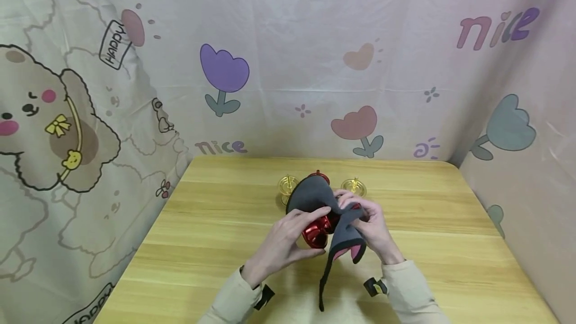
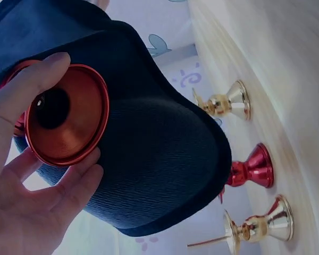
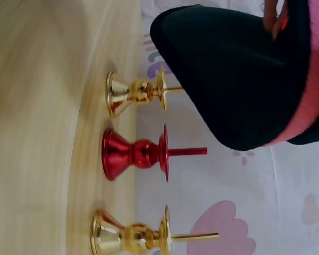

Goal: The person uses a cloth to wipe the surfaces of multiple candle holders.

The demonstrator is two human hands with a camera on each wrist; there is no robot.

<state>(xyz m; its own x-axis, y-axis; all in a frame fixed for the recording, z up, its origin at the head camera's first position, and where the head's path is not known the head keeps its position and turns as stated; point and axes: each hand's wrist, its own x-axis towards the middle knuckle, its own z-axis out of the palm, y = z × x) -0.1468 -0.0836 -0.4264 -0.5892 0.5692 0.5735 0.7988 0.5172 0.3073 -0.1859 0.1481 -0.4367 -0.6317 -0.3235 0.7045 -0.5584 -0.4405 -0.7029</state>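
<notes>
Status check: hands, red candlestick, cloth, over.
Left hand grips red candlestick. Right hand pinches grey cloth over it. Three more candlesticks stand behind, apart from the hands.

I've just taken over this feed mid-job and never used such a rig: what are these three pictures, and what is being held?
There is no machine here: a person works with two bare hands. The wide picture comes from a camera on the head, looking down at a wooden table. The other two come from cameras on the wrists, so they look sideways and tilted.

The left hand holds a red candlestick, fingers around its base. The right hand grips a dark cloth with a pink underside, draped over that candlestick.

Behind the hands three more candlesticks stand upright in a row: gold, red, gold. Printed fabric surrounds the table.
</notes>
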